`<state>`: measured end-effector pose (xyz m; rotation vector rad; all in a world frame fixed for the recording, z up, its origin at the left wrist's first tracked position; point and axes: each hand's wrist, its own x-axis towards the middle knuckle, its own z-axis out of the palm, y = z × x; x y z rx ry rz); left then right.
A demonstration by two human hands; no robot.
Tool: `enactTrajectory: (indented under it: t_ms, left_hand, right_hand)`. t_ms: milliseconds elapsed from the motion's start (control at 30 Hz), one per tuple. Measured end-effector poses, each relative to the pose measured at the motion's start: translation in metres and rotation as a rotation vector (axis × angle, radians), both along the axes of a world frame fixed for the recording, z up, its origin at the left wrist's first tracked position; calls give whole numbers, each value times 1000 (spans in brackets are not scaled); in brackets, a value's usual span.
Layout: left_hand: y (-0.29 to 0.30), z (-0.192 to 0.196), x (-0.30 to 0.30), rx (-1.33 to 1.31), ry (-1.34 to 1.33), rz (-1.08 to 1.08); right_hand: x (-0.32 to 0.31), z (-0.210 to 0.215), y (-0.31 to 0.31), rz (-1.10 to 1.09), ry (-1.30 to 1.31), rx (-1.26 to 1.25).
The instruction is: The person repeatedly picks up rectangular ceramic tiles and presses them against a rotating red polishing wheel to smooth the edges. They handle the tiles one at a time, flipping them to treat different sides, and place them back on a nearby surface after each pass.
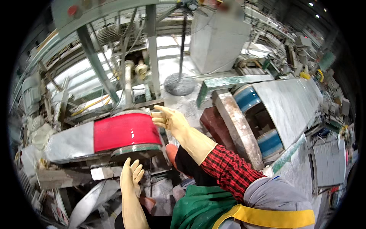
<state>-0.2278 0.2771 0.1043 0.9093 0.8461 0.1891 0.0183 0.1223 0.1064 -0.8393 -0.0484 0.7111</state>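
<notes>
Both my hands wear long cream rubber gloves. My right hand (170, 119) is open, its fingers stretched out beside the rounded right end of a glossy red curved sheet (126, 131). Whether its fingertips touch the red surface I cannot tell. My left hand (131, 176) is held lower, also open, with the fingers apart just below the green rounded rim (136, 149) under the red sheet. Nothing shows in either hand. A pale grey-white flat slab (70, 142) joins the red sheet on its left.
To the right, a second long pale slab (291, 101) has blue curved bands (247, 97) at its near end, beside a rusty beam (238, 126). A pedestal fan's round base (180, 84) stands ahead. Metal frame posts (153, 61) rise behind the red sheet.
</notes>
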Motion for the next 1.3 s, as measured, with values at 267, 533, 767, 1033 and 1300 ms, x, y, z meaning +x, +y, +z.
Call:
enactTrajectory:
  t_ms: [267, 533, 767, 1033, 1300]
  left_hand:
    - [-8, -7, 13, 34, 43, -66]
    - [-18, -25, 11, 35, 126, -105]
    - [-19, -43, 5, 80, 67, -160]
    - [-26, -39, 9, 101, 60, -177]
    - [-17, -76, 21, 39, 131, -239]
  right_hand:
    - [71, 14, -230, -385, -729, -1153]
    - [25, -2, -469, -549, -643, -2533]
    - [49, -16, -506, -247, -523, -2755]
    - [56, 72, -539, -109, -611, -2322]
    - [112, 66, -746, 234, -697, -2399]
